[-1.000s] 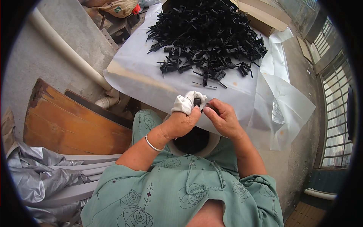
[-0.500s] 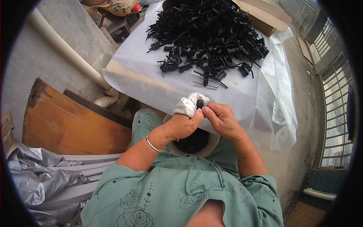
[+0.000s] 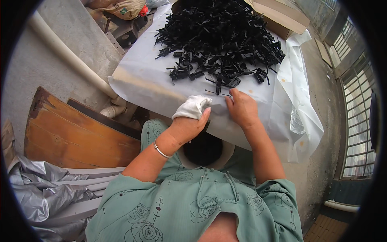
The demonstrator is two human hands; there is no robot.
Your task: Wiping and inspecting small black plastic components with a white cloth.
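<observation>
A heap of small black plastic parts (image 3: 217, 36) with thin rods lies on the white-sheeted table (image 3: 161, 80). At its near edge, my right hand (image 3: 243, 108) has its thumb and forefinger closed at the rod end of one black plastic part (image 3: 218, 86). White cloth covers the fingers of my left hand (image 3: 188, 121), while its bare thumb stands apart. My left hand hovers by the table's near edge, over a pale round bucket (image 3: 229, 155) with a dark inside between my knees. Just below that hand is a small dark shape (image 3: 207, 125), too unclear to name.
An open cardboard box (image 3: 280, 18) lies at the back right of the table. To the left are a worn wooden board (image 3: 76, 133), a pale pipe (image 3: 72, 56) and silver sheeting (image 3: 36, 189). A barred window (image 3: 358, 121) stands at the right.
My hands were together at a small black part by the table edge. They have parted: the right moved forward to the heap's near edge, the left drew slightly left, its thumb lifted.
</observation>
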